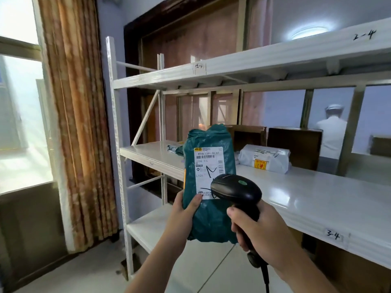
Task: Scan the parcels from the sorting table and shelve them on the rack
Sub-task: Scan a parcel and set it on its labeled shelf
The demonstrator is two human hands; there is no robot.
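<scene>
Green plastic wraps the parcel (208,178), a soft bag held upright in the middle of the view. The left hand (183,210) has it by the bottom left corner, its grip closed on the bag with the thumb pressed on the front. A white label (209,172) with bar codes and a black pen mark is stuck on the front.

The right hand (259,226) is at about 5 o'clock from the parcel. Its grip is wrapped tight around the handle of a black scanner (237,190). The scanner's head sits in front of the bottom right corner of the label. A black cord hangs down from the handle.

Behind the hands stands a white rack (296,199) with three shelves showing. The middle shelf edge has "3-4" written at 4 o'clock, and the top shelf edge has "2-4" at 1 o'clock. On the middle shelf, at 2 o'clock from the parcel, lies a white bag (264,158) with a yellow sticker. Brown boxes (294,146) stand just behind it. Another small wrapped parcel (174,149) lies on that shelf at 10 o'clock.

A brown curtain (74,102) hangs at 9 o'clock beside a bright window (19,113).
</scene>
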